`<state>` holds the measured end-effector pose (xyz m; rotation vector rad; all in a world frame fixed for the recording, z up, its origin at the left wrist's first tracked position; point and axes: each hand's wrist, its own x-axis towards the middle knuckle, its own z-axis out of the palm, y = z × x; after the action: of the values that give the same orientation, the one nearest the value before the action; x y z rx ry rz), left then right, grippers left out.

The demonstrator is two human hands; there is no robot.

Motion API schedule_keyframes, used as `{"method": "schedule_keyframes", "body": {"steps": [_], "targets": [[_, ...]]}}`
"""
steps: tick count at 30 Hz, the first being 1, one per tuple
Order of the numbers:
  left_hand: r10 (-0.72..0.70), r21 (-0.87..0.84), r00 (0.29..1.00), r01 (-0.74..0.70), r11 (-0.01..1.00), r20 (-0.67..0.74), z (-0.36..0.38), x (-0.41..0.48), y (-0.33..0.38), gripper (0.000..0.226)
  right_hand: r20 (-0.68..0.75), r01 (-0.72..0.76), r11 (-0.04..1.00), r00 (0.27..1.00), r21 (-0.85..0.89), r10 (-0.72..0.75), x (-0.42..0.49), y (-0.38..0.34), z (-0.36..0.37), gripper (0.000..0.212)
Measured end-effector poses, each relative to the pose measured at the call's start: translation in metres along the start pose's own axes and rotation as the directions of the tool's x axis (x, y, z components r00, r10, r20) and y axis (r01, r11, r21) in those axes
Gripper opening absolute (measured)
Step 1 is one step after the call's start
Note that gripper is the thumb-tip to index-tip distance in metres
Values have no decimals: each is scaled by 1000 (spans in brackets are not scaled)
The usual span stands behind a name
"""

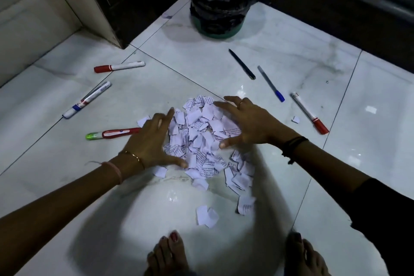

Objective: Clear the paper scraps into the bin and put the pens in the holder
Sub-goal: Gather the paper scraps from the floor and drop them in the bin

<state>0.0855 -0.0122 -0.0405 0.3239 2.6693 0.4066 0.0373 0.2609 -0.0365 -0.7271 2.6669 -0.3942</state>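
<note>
A heap of torn printed paper scraps (199, 134) lies on the white tiled floor. My left hand (152, 141) rests on its left side and my right hand (244, 123) on its right side, fingers spread, cupping the heap between them. More scraps (242, 179) trail toward me, with loose ones (206, 216) nearer my feet. Pens lie scattered: a red-capped marker (118, 66), a blue-banded marker (87, 99), a red and green marker (112, 134), a black pen (242, 64), a blue-capped pen (270, 83) and a red-capped marker (309, 113). The bin (220, 0) with a black liner stands at the back.
My bare feet (167, 253) are at the bottom edge. A dark cabinet corner (116, 13) stands at the back left and a dark wall base (336, 13) runs along the back right. A single scrap (295, 119) lies near the right marker. No pen holder is in view.
</note>
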Motion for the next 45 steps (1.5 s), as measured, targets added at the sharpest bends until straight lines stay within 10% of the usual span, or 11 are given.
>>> {"method": "schedule_keyframes", "body": {"steps": [10,22,45], "targets": [[-73,32,997,72,997,36,21,36,41,145,90,16,976,996,-216,3,27,-40,31,127],[-74,-141,992,59,988,-101,16,40,48,56,-174,74,979,984,191,-41,20,-46,42,36],[-83,-642,983,-44,765,-167,-134,68,62,13,-257,-35,765,931,643,258,38,-22,-102,17]]}}
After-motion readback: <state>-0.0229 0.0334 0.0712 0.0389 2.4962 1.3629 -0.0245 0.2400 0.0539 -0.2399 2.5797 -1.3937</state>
